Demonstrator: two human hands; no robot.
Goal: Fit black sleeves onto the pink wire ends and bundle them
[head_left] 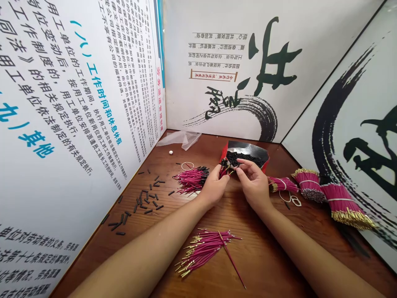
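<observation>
Near the tray (248, 147), your left hand (215, 184) held wires (223, 170); your right hand (255, 183) was narrow, its hold unclear.

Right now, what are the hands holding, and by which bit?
The left hand holds a few pink wires, but the exact spot along them is hidden. I can't tell whether the right hand holds anything.

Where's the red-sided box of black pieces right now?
In the head view, the box is right of centre near the table's back edge, just beyond the right hand, left of the tied pink bundles.
</observation>
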